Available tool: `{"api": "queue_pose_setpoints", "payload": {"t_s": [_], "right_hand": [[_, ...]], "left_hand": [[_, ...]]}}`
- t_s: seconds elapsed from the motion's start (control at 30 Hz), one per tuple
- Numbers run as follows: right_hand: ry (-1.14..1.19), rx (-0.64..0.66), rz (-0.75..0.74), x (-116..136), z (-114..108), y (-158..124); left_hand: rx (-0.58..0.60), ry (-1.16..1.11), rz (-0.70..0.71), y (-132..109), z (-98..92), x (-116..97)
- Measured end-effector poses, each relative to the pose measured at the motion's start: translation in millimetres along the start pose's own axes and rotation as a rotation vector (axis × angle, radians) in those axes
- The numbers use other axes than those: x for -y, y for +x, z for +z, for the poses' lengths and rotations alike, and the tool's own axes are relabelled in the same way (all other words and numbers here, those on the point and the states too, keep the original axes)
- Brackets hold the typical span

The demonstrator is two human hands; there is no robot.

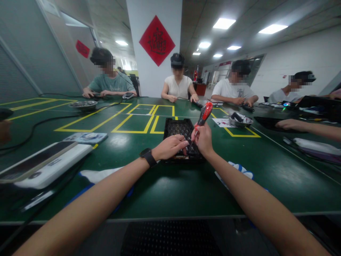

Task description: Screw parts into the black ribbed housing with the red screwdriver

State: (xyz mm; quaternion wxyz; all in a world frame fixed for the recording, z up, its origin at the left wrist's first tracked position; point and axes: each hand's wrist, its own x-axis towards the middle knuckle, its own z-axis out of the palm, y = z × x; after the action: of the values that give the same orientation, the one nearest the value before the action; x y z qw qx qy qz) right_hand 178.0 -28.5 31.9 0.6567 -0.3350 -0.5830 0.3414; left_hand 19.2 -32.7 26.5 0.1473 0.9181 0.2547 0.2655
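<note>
In front of me on the green table lies a black rectangular casing with a ribbed or gridded inside. My right hand is closed around the lower part of a screwdriver with a red and black handle. The handle points up and the shaft slants down into the casing; its tip is hard to make out. Over the casing's left side rests my left hand, a dark watch on its wrist. Its fingers are drawn together near the shaft, and whatever they pinch is too small or hidden to name.
White gloves with blue trim lie by my right forearm, another under my left. At left are a white box and a black cable. Metal bowls stand farther off. Several people sit around the table.
</note>
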Motion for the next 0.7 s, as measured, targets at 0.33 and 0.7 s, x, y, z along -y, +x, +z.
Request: {"api": "queue_pose_setpoints", "payload": {"t_s": [0.33,0.7], "right_hand": [[0.011,0.006,-0.047,1,4,1],[0.019,0.07,0.031,7,7,-2]], "left_hand": [[-0.18,0.114,-0.092,6,6.0,-4],[-0.131,-0.189,-0.125,8,14.1,-5]]}}
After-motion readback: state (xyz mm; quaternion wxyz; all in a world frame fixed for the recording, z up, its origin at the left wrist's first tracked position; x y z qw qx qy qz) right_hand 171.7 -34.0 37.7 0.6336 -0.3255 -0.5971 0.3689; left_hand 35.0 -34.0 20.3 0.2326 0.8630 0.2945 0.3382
